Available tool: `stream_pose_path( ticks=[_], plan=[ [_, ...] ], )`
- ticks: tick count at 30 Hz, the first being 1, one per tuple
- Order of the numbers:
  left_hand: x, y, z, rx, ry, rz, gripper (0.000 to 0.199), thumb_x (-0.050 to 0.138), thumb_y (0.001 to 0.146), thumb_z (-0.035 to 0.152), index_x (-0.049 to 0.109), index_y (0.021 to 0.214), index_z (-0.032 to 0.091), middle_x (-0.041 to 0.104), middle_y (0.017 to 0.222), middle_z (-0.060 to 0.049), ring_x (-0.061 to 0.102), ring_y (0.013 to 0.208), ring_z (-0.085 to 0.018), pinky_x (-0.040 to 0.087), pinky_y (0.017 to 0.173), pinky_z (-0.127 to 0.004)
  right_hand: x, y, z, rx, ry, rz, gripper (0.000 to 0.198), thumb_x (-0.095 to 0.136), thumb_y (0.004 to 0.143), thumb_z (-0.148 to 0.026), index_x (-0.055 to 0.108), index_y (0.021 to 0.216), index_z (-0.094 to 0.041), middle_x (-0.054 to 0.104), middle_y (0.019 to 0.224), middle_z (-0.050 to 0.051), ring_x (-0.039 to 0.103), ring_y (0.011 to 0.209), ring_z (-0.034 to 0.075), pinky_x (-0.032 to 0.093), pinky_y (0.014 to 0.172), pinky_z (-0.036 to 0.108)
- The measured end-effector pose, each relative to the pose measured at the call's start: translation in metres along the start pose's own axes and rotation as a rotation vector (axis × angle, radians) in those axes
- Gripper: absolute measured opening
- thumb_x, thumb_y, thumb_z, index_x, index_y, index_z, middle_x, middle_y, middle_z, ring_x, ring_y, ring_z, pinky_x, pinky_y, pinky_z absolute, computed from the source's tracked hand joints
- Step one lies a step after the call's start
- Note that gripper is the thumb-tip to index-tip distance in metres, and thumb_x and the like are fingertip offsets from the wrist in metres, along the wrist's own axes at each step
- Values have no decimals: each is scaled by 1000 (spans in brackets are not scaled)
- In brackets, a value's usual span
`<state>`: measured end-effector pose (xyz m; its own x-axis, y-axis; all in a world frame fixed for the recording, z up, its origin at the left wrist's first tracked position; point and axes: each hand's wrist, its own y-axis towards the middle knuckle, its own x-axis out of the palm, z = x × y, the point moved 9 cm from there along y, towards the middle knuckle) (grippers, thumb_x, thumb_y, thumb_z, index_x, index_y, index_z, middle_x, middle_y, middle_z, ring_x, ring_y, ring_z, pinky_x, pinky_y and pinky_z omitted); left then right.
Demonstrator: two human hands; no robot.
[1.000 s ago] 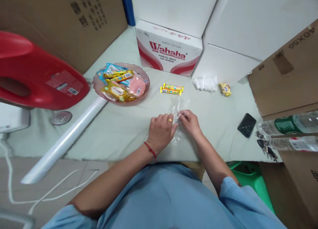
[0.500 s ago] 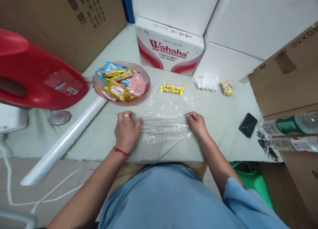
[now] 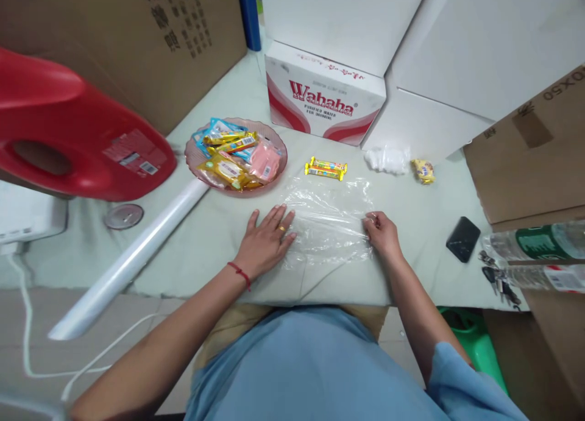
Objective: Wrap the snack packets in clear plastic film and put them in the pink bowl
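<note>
A clear sheet of plastic wrap (image 3: 329,232) lies crinkled on the cloth-covered table in front of me. My left hand (image 3: 265,238) rests flat with its fingers spread, the fingertips on the sheet's left edge. At the right edge, my right hand (image 3: 382,231) pinches the sheet between thumb and fingers. Just beyond the sheet, two yellow-wrapped snack sticks (image 3: 326,168) lie side by side. A pink glass bowl (image 3: 282,165) to the far left of the sheet holds several wrapped snacks in yellow, blue and pink.
A roll of plastic film (image 3: 132,256) sticks out over the front edge at left, by a red jug (image 3: 91,134). A Wahaba-style white box (image 3: 324,98) stands behind. At right are a small yellow packet (image 3: 423,171), a black phone-like object (image 3: 463,239), keys (image 3: 500,284) and bottles (image 3: 539,241).
My left hand has gone from curled fingers to lying flat and spread on the sheet's left edge. My right hand still pinches the sheet. The whole view has shifted slightly.
</note>
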<state>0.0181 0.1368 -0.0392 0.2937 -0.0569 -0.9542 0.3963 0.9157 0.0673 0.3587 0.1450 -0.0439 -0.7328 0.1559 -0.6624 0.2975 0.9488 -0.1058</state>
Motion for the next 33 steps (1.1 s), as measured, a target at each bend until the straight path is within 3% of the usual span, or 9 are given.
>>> stream_pose_path(
  ticks=[3,7,13,17,21,24,27,30,33],
  plan=[
    [1,-4,1,-13,18,-7,65,29,110,49,37,168,20,37,174,-14,37,162,-31,16,132,-65,-33,-11,4,-47,-146,184,41,59,89,-45,67,118,-18,73,97,8,64,68,21,56,76,40],
    [1,-4,3,-11,37,-15,69,29,110,53,35,169,19,35,175,-15,35,162,-32,13,133,-65,-48,-52,-37,-360,-311,370,31,51,100,-34,70,117,-17,72,113,16,68,86,26,59,86,47],
    [0,-5,3,-26,39,3,72,28,109,54,29,171,17,34,175,-17,36,162,-33,9,133,-67,22,-140,-62,-898,-419,-270,42,56,108,-29,60,150,-23,63,154,14,60,141,31,54,115,54],
    [-1,-5,1,-31,23,13,72,26,109,53,30,171,17,36,174,-17,37,161,-33,7,133,-68,5,-171,-38,-908,-332,-431,43,59,107,-24,59,150,-23,67,150,12,63,140,28,57,115,52],
    [0,-2,-7,-61,-30,-30,68,20,110,48,35,169,18,39,173,-15,38,161,-31,12,133,-66,-31,-159,-35,-811,-211,-249,32,58,104,-16,69,132,-27,79,122,9,75,112,24,65,94,42],
    [0,-1,-8,-62,-53,-43,68,22,109,48,35,168,17,41,172,-16,38,161,-31,14,132,-67,-32,-140,-35,-746,-297,-127,45,58,106,-22,60,151,-28,72,140,13,70,127,28,62,103,49],
    [0,-5,-6,-25,-36,-30,68,30,107,50,38,168,18,38,173,-17,38,161,-35,10,132,-70,-8,-134,-26,-751,-434,-275,60,58,108,-33,43,165,-29,53,164,13,54,150,32,52,119,57],
    [0,-11,-10,-13,-76,-37,65,29,108,47,41,166,21,40,173,-16,40,160,-34,12,131,-69,-9,-136,-13,-756,-448,-352,56,56,109,-35,46,164,-30,57,161,11,55,149,30,51,121,58],
    [-4,-11,-18,-47,-183,-59,62,22,110,44,42,164,21,46,170,-14,43,158,-29,19,131,-65,-44,-122,-17,-696,-308,-160,40,53,110,-34,61,148,-27,72,142,12,69,131,27,60,108,49]
  ],
)
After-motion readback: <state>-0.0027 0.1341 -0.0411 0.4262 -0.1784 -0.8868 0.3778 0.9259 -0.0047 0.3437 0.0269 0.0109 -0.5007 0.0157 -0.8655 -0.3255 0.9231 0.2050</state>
